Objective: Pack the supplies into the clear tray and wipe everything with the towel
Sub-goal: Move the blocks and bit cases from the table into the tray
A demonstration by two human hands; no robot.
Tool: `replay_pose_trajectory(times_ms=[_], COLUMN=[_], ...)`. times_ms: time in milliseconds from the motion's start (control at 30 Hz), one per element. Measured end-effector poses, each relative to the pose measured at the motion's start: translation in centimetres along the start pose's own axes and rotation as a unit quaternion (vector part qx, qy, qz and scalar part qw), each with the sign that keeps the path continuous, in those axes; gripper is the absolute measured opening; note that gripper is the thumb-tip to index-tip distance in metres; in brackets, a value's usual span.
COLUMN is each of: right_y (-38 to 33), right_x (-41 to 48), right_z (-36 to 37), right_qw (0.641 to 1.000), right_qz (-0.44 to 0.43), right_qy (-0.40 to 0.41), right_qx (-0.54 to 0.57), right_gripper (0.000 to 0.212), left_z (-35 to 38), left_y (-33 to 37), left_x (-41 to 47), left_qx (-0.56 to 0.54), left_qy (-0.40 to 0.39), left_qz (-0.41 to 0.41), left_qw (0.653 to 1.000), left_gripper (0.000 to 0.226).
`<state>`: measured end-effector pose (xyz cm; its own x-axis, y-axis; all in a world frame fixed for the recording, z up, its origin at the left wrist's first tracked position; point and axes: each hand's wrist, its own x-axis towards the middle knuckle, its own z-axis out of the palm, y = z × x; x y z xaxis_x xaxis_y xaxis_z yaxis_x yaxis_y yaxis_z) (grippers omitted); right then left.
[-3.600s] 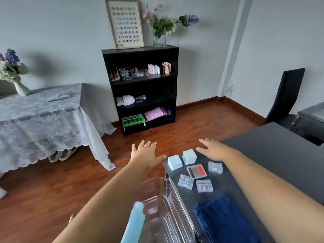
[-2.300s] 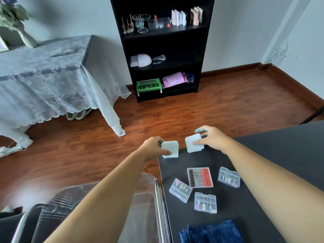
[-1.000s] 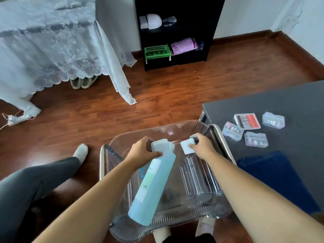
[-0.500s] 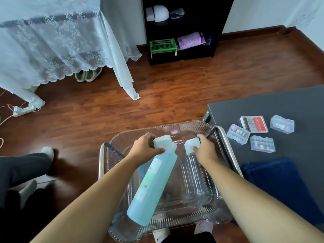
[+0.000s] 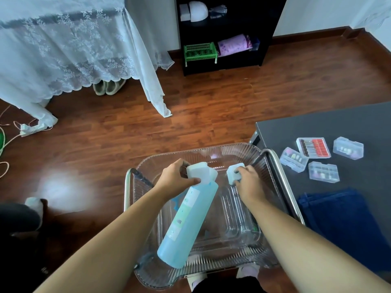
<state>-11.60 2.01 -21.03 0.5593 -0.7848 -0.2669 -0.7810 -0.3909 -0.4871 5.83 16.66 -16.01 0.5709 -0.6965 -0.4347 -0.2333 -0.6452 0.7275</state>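
Gripping two small square boxes over the far end of a clear ribbed plastic tray [image 5: 222, 265], the left hand [image 5: 175, 178] curls round the left white box [image 5: 196, 170] and the right hand [image 5: 249, 183] clamps the right white box [image 5: 234, 172]. A bottle of pale blue liquid [image 5: 186, 225] leans in the tray. A folded dark blue towel [image 5: 342, 220] and four small clear plastic cases [image 5: 323, 172] lie on the grey table [image 5: 338, 123] to the right.

My towel [image 5: 347, 225] runs off the right edge, the bottle [image 5: 186, 225] label is too small to read, and the white box [image 5: 195, 171] hides the fingertips of my left hand [image 5: 175, 178].
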Motion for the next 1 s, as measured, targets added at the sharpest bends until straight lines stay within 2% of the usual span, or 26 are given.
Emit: replay_pose_trajectory(times_ms=[233,400,533,700,867,1000], right_y=[-0.8,-3.0,-4.7,-3.3,0.7,2.4], right_x=[-0.1,-0.9,-1.6,-2.8,-3.8,-3.9], right_z=[-1.5,-4.9,-8.9,-13.4,-14.4,-13.7], right_qw=[1.000,0.997,0.988,0.980,0.983,0.984], right_qz=[0.002,-0.071,-0.154,-0.174,-0.159,-0.168], right_qy=[-0.009,-0.011,0.018,0.083,0.025,0.000], right_qx=[0.010,0.011,-0.013,-0.053,-0.090,-0.062], right_gripper=[0.034,0.035,0.031,0.035,0.051,0.057], left_z=[-0.5,-1.1,-0.8,1.5,6.2,10.9], left_y=[0.6,1.8,3.2,4.8,5.7,5.4], left_x=[-0.9,-1.8,-2.4,-3.1,-3.6,-3.5], left_qx=[-0.002,0.002,-0.005,0.004,0.027,-0.015], left_qy=[0.000,-0.001,0.000,-0.022,-0.053,-0.063], left_qz=[0.007,0.018,0.030,0.045,0.038,-0.035], left_qw=[1.000,1.000,1.000,0.999,0.998,0.997], left_gripper=[0.035,0.039,0.039,0.038,0.040,0.046])
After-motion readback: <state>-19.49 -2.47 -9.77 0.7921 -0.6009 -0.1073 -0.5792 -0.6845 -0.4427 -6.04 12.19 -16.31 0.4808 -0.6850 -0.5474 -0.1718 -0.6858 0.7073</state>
